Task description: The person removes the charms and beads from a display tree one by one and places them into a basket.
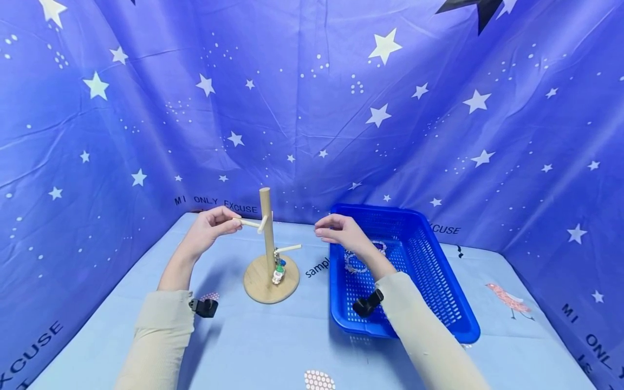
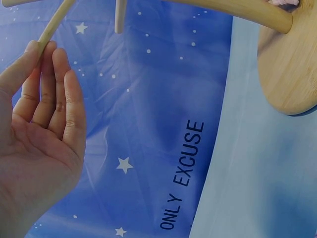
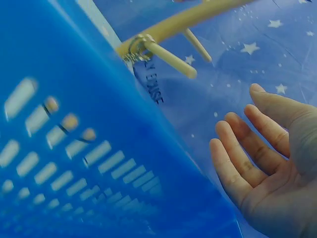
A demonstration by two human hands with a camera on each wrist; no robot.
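Observation:
A wooden stand [image 1: 267, 238] with a round base [image 1: 260, 284] rises at the table's middle. My left hand [image 1: 233, 222] pinches the tip of its upper left peg [image 1: 249, 222]; the left wrist view shows thumb and fingertips [image 2: 42, 49] closed on that peg [image 2: 55, 22]. A small beaded trinket [image 1: 279, 270] hangs from the lower right peg [image 1: 288, 248]. My right hand [image 1: 324, 230] hovers open and holds nothing, over the left rim of a blue basket [image 1: 429, 260]. In the right wrist view its fingers [image 3: 237, 158] are spread beside the basket wall [image 3: 74, 148].
A beaded bracelet [image 1: 356, 265] lies inside the basket. Blue star-printed cloth [image 1: 439, 108] walls the back and both sides. The light blue table cover [image 1: 273, 346] carries printed words and a bird picture [image 1: 507, 298]. Black camera mounts [image 1: 205, 307] sit on both wrists.

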